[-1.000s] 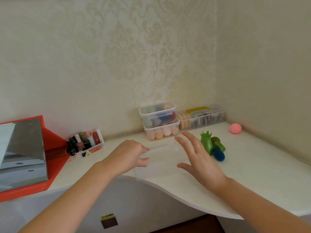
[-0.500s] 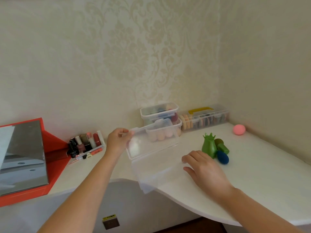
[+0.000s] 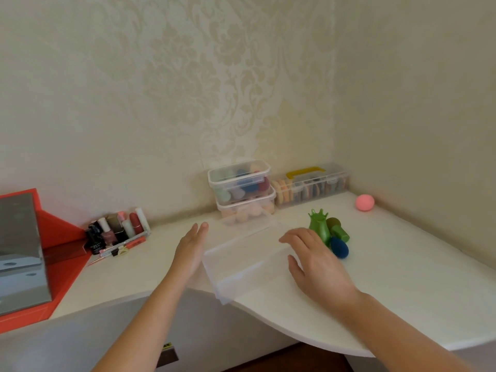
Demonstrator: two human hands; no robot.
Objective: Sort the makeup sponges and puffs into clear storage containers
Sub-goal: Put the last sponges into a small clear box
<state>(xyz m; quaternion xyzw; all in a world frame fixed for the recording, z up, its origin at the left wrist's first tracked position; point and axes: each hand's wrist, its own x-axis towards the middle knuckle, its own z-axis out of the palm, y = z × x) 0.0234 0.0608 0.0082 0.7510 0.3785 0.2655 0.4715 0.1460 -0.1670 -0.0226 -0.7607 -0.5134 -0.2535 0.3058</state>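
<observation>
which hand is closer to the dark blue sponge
Right. The right hand lies just left of the dark blue sponge, close beside it. The left hand is farther left, on the other side of the open clear container.

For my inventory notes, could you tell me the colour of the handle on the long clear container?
The handle is yellow; the head view shows it.
</observation>
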